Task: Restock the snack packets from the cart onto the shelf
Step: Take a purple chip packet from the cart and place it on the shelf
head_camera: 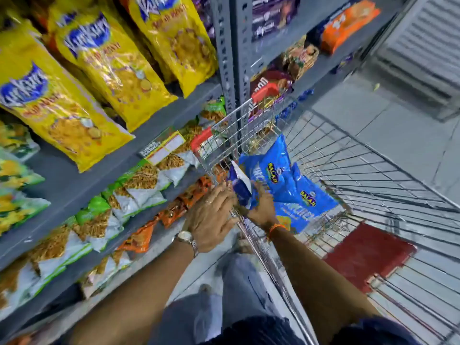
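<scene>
Several blue snack packets (286, 185) lie in the wire cart (373, 170) at centre right. My right hand (261, 207) reaches over the cart's near rim and grips the edge of one blue packet (242, 188), which is tilted up with its white inside showing. My left hand (211, 215), with a watch on the wrist, lies flat beside it at the cart's rim, fingers touching the same packet. The grey shelf (82, 175) stands to the left, stocked with yellow packets (112, 63) above and green-white packets (139, 185) below.
Orange packets (174, 210) line the lowest shelf level near my left hand. A grey upright post (226, 58) divides the shelving; biscuit packs (271, 85) fill the bay behind the cart. A red panel (368, 257) shows under the cart's mesh. Tiled floor lies to the right.
</scene>
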Demonstrator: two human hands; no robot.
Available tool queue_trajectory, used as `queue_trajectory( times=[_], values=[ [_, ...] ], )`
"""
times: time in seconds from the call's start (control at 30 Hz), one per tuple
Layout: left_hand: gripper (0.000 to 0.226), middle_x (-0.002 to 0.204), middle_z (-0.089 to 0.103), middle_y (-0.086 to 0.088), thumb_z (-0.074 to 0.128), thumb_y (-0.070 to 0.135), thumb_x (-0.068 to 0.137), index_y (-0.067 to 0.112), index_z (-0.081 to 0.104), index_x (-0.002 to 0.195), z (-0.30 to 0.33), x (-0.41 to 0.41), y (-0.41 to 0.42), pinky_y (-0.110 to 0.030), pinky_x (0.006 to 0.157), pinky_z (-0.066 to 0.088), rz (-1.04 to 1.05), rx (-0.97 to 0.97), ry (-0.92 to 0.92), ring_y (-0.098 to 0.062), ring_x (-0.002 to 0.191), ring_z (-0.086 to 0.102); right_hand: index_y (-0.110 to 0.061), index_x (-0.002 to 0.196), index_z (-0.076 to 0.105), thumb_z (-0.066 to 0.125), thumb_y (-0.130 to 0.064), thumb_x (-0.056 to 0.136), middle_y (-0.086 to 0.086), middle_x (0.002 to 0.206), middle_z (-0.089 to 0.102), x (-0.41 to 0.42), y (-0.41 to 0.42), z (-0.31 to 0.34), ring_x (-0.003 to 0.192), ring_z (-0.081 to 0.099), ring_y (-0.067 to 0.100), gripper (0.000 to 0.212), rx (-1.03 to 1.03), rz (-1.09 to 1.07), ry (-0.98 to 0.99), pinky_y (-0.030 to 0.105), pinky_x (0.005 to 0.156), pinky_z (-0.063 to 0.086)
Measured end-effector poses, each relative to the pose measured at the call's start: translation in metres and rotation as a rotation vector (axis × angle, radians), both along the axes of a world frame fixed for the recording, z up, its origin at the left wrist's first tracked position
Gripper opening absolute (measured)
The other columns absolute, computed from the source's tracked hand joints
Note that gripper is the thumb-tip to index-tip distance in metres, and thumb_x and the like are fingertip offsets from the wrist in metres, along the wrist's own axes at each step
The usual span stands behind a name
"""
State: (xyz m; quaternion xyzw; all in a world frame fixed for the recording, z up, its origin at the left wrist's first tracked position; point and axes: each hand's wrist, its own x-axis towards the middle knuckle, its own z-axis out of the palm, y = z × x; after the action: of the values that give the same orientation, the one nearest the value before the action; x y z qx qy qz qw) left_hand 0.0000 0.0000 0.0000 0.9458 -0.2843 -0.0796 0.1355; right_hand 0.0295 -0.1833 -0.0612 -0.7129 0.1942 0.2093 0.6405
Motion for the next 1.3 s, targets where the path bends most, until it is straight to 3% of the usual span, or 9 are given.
queue_trajectory(
  times=[0.1,0.17,0.4,0.57,0.67,0.77,0.9,1.03,1.3],
  values=[
    [0.051,0.137,0.057,-0.017,0.04,0.046,0.103,0.005,0.055,0.129,-0.005,0.003,0.001,-0.05,0.121,0.031,0.014,-0.027,-0.009,-0.037,0.142,0.039,0.001,0.13,0.053,0.085,-0.006,0.073,0.02,0.125,0.065,0.003,0.01,-0.019,0.116,0.063,0.032,0.066,-0.219,0.042,-0.179,0.039,0.099,0.051],
    [0.051,0.135,0.058,-0.02,0.04,0.045,0.102,0.003,0.059,0.124,-0.008,0.001,0.001,-0.054,0.118,0.035,0.023,-0.042,-0.004,-0.04,0.142,0.04,-0.003,0.125,0.058,0.086,-0.01,0.071,0.014,0.116,0.068,0.007,0.02,-0.023,0.109,0.066,0.031,0.061,-0.274,-0.003,-0.198,0.032,0.092,0.052],
    [0.042,0.126,0.06,-0.021,0.044,0.042,0.1,0.004,0.06,0.111,-0.006,0.003,0.001,-0.055,0.116,0.036,0.017,-0.054,-0.024,-0.038,0.135,0.041,-0.003,0.113,0.073,0.063,-0.015,0.067,0.012,0.094,0.075,0.012,0.024,-0.032,0.087,0.067,0.025,0.049,-0.344,-0.191,-0.259,0.036,0.078,0.05],
    [0.044,0.12,0.06,-0.018,0.038,0.042,0.103,0.005,0.06,0.111,-0.001,0.004,0.0,-0.056,0.113,0.038,0.013,-0.054,0.021,-0.04,0.134,0.044,-0.016,0.08,0.071,0.062,-0.001,0.061,0.003,0.073,0.064,0.023,0.011,-0.024,0.071,0.057,0.016,0.027,-0.066,-0.386,-0.154,0.036,0.068,0.052],
    [0.041,0.127,0.06,-0.016,0.044,0.042,0.103,0.007,0.061,0.116,0.007,0.004,0.003,-0.052,0.12,0.032,0.003,-0.035,0.026,-0.036,0.141,0.04,-0.006,0.084,0.068,0.066,0.008,0.066,-0.01,0.066,0.065,0.031,0.002,-0.004,0.064,0.06,0.005,0.022,0.05,-0.476,-0.122,0.029,0.065,0.05],
    [0.045,0.137,0.059,-0.01,0.048,0.045,0.101,0.011,0.061,0.128,0.03,0.008,0.006,-0.041,0.124,0.025,0.03,-0.065,0.005,-0.031,0.143,0.041,-0.013,0.081,0.062,0.068,0.016,0.075,-0.015,0.07,0.07,0.042,-0.005,0.033,0.065,0.066,0.0,0.031,0.129,-0.565,-0.167,0.032,0.071,0.055],
    [0.054,0.143,0.058,-0.01,0.043,0.047,0.103,0.009,0.058,0.138,0.093,0.016,0.022,-0.041,0.126,0.022,0.177,-0.187,-0.165,-0.032,0.144,0.042,-0.009,0.091,0.071,0.073,0.007,0.073,0.002,0.084,0.073,0.056,-0.004,0.108,0.08,0.069,0.017,0.024,0.265,-0.526,-0.366,0.034,0.074,0.057],
    [0.055,0.146,0.057,-0.012,0.044,0.044,0.103,0.006,0.057,0.141,0.178,0.018,0.051,-0.05,0.125,0.025,0.317,-0.267,-0.48,-0.034,0.146,0.04,-0.025,0.09,0.078,0.074,0.004,0.076,-0.011,0.086,0.079,0.064,0.016,0.197,0.082,0.072,0.007,0.032,0.399,-0.394,-0.571,0.027,0.074,0.058],
    [0.058,0.155,0.048,-0.012,0.056,0.043,0.099,0.009,0.051,0.146,0.335,-0.018,0.146,-0.05,0.128,0.012,0.557,-0.026,-0.96,-0.036,0.149,0.031,-0.02,0.103,0.072,0.083,-0.02,0.071,-0.006,0.094,0.079,0.048,0.093,0.366,0.085,0.071,0.013,0.033,0.545,-0.106,-0.789,0.032,0.078,0.057]
  ],
)
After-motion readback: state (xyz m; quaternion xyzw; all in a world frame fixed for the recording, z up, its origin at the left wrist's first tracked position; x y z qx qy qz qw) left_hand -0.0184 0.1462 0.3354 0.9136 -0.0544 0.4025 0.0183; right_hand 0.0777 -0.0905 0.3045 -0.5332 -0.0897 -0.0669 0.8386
